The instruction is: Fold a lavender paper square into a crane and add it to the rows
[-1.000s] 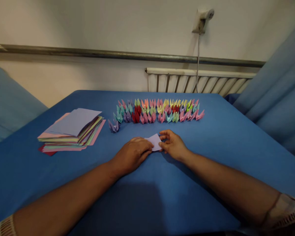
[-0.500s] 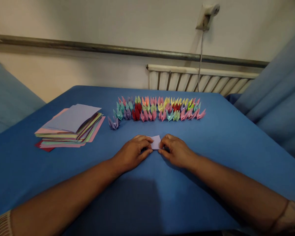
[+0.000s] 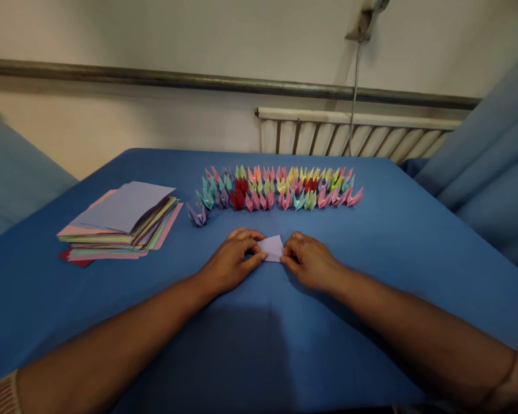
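A small folded piece of light purple paper (image 3: pixel 271 248) lies between my two hands, just above the blue table surface. My left hand (image 3: pixel 237 259) pinches its left edge, thumb at the near side and fingers behind. On the opposite edge, the thumb and fingers of my right hand (image 3: pixel 307 259) are closed. Beyond the hands stand several rows of folded paper cranes (image 3: pixel 267 200) in many colours. One purple crane (image 3: pixel 197 214) sits a little apart at the left front of the rows.
To the left lies a stack of coloured paper sheets (image 3: pixel 121 215), a purple sheet on top. The blue table (image 3: pixel 354 351) reaches back towards a wall with a metal rail (image 3: pixel 198 79) and a radiator (image 3: pixel 358 118). Blue curtains (image 3: pixel 496 167) hang at both sides.
More of the purple paper shows between my hands, as the right hand has shifted slightly right and the left fingers slightly left. The view has tilted a little.
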`<state>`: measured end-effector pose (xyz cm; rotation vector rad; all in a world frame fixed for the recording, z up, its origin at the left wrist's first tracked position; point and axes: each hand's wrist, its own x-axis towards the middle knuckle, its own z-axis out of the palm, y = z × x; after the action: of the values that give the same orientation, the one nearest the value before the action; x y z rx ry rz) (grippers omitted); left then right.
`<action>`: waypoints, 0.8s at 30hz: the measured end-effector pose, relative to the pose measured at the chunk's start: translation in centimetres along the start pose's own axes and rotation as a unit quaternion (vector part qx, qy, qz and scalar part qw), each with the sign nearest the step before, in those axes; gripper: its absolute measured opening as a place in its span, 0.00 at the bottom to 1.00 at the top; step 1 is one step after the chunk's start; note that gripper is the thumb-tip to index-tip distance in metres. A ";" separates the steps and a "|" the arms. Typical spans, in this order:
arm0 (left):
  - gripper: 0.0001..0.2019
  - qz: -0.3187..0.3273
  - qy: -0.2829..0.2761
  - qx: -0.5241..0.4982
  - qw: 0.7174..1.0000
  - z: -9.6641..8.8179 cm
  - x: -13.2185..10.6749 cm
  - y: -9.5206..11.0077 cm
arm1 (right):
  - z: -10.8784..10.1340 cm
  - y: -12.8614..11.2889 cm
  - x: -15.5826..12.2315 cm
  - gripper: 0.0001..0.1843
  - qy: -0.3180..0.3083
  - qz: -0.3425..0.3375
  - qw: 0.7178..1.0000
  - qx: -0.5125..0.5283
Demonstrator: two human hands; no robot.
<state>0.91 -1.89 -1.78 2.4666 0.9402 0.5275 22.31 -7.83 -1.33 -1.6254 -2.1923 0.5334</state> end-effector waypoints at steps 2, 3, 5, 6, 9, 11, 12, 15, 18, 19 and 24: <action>0.07 0.009 -0.009 -0.007 1.000 0.0 0.1 -0.2 | -0.1 0.0 0.0 0.05 -0.003 0.000 1.000 -0.004; 0.07 0.009 -0.013 -0.007 1.000 0.0 0.1 -0.3 | -0.1 0.0 0.0 0.04 -0.003 0.000 1.000 -0.006; 0.06 -0.002 -0.014 -0.003 1.000 0.0 0.2 -0.4 | -0.1 0.0 0.0 0.04 -0.001 -0.002 1.000 -0.007; 0.07 -0.009 -0.012 -0.001 1.000 0.0 0.2 -0.3 | -0.1 0.0 0.1 0.05 0.000 -0.001 1.000 -0.006; 0.08 -0.020 0.004 0.009 1.000 0.1 0.2 -0.2 | -0.1 0.0 0.1 0.06 0.001 0.008 1.000 -0.006; 0.08 -0.021 0.013 0.019 1.000 0.1 0.2 -0.1 | 0.0 -0.1 0.1 0.06 0.002 0.013 1.000 -0.011; 0.08 -0.022 0.016 0.024 0.999 0.1 0.2 0.0 | 0.0 -0.1 0.1 0.06 0.003 0.013 1.000 -0.015; 0.05 -0.015 0.023 0.041 0.999 0.1 0.1 0.1 | -0.2 -0.1 0.1 0.04 -0.002 0.003 1.000 -0.022; 0.03 0.033 0.027 0.069 0.997 -0.1 0.0 0.3 | -0.6 0.0 0.0 0.03 -0.023 0.001 0.999 -0.023; 0.05 0.056 0.023 0.081 0.995 -0.2 -0.1 0.4 | -0.8 0.1 0.0 0.03 -0.031 0.004 0.999 -0.023; 0.12 0.138 -0.032 0.118 0.983 -0.5 -0.5 1.0 | -1.3 1.1 0.3 0.06 -0.034 0.028 0.999 -0.012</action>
<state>0.90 -2.78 -0.90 2.8334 0.6716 0.4425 23.82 -7.15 -0.71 -1.7089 -2.2147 0.5891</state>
